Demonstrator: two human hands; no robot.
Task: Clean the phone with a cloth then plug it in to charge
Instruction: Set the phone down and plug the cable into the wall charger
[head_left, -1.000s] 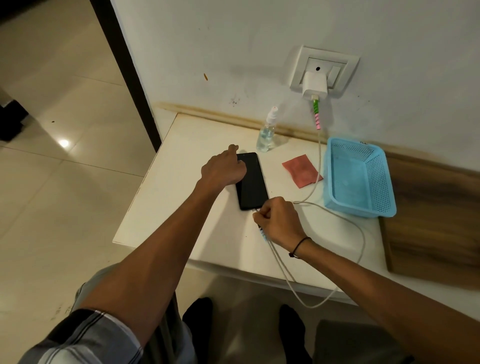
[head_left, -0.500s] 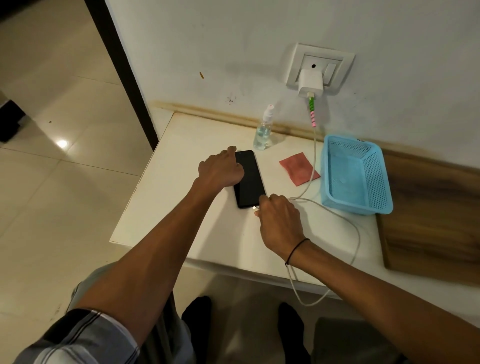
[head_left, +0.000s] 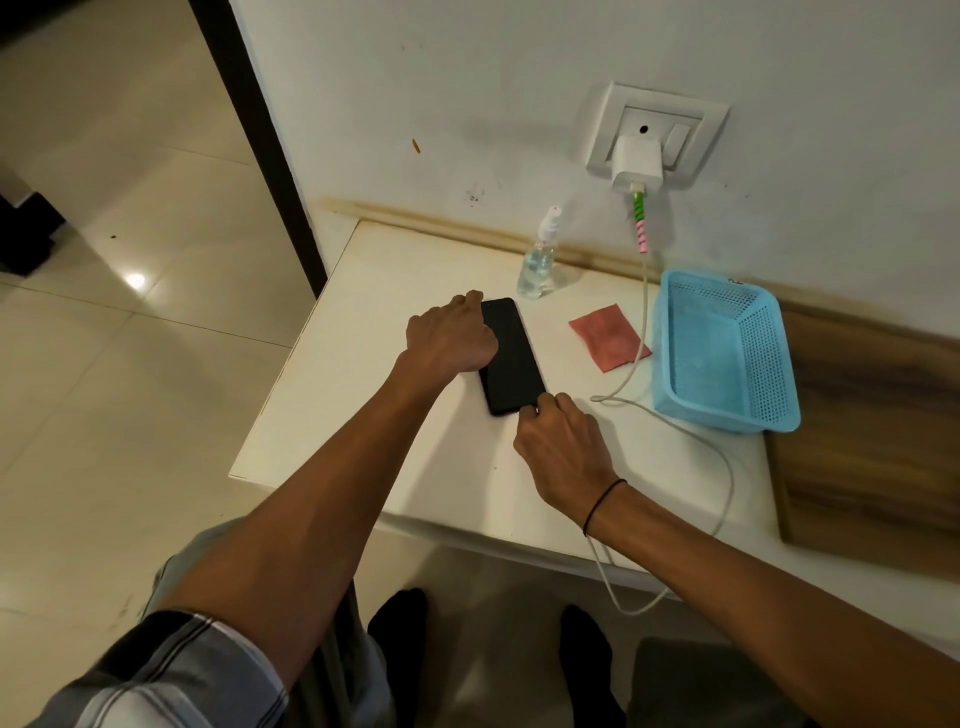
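Observation:
A black phone (head_left: 511, 358) lies flat on the white table (head_left: 363, 415), screen dark. My left hand (head_left: 449, 338) grips its far left edge and holds it down. My right hand (head_left: 563, 447) is closed at the phone's near bottom edge, on the plug end of the white charging cable (head_left: 724, 467); the plug itself is hidden under my fingers. The cable loops off the table edge and runs back up to a white charger (head_left: 636, 163) in the wall socket. A red cloth (head_left: 608, 338) lies flat to the right of the phone.
A small clear spray bottle (head_left: 537, 262) stands by the wall behind the phone. A light blue plastic basket (head_left: 722, 351) sits at the right, beside a wooden board (head_left: 872, 426). Tiled floor lies to the left, below the table edge.
My right hand has moved forward with the cable end, from just short of the phone to its bottom edge. My left hand has stayed on the phone.

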